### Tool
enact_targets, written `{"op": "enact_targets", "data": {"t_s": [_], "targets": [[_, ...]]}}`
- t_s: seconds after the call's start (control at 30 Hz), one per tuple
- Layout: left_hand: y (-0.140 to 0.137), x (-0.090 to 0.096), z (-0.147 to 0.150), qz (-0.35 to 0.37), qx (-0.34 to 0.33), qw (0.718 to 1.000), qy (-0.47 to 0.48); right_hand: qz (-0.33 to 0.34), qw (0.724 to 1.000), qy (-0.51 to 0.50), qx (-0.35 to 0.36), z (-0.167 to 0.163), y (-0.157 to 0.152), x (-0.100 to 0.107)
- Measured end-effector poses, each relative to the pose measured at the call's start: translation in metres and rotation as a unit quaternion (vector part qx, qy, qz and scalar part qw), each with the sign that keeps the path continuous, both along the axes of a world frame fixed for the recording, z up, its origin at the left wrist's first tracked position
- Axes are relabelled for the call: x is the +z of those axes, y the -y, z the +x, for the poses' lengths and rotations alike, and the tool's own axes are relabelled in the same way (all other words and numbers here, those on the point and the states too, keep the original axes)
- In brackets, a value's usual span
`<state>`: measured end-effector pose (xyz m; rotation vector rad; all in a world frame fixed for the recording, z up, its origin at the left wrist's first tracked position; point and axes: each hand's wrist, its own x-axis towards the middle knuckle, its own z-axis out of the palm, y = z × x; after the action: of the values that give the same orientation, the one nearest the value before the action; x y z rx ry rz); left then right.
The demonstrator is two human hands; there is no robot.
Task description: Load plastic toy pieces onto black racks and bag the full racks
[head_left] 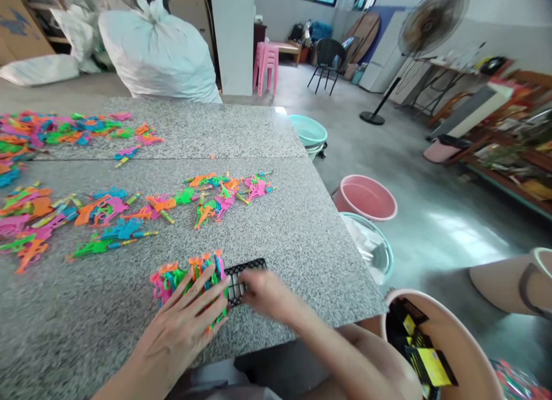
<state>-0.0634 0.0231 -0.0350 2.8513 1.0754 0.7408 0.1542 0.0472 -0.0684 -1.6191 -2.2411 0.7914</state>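
Note:
My left hand (190, 314) lies with fingers stretched and spread over a tight row of colourful plastic toy guns (168, 276). The guns stand on edge, orange suction-cup tips along the far side. Right of them a black plastic lattice tray (259, 264) shows its bare right end; how far it reaches beneath the guns is hidden. My right hand (265, 293) is closed over that bare end, slightly blurred. What its fingers hold, if anything, cannot be made out.
Loose toy guns (123, 227) lie across the speckled stone table (302, 239), with a bigger pile (56, 130) at far left. A pink tub (444, 325) holding black-and-yellow cards stands by the right edge. Basins (366, 199) line the floor. A stuffed white sack (159, 55) stands behind.

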Motion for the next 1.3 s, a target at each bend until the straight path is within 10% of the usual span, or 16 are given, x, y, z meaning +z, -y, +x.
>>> {"op": "enact_targets", "data": {"t_s": [0.2, 0.33, 0.53, 0.7, 0.97, 1.3], "targets": [[0.001, -0.003, -0.003, 0.034, -0.015, 0.999, -0.011, 0.102, 0.963, 0.211, -0.134, 0.057, -0.169, 0.013], [-0.002, 0.004, -0.009, 0.042, -0.019, 0.998, -0.037, 0.104, 0.971, 0.195, -0.092, 0.052, -0.209, 0.005], [-0.008, 0.016, -0.014, 0.0, -0.048, 0.999, -0.018, 0.055, 0.991, 0.001, -0.125, 0.078, -0.144, -0.026], [-0.005, 0.015, -0.015, -0.041, -0.069, 0.996, -0.025, -0.08, 0.94, -0.282, -0.172, 0.067, -0.066, -0.039], [0.0, 0.018, -0.016, -0.077, -0.075, 0.994, -0.021, 0.006, 0.974, -0.217, -0.071, -0.009, -0.019, -0.021], [-0.003, 0.02, -0.015, -0.047, -0.073, 0.996, -0.03, -0.008, 1.0, 0.013, -0.008, -0.042, -0.031, -0.005]]}}
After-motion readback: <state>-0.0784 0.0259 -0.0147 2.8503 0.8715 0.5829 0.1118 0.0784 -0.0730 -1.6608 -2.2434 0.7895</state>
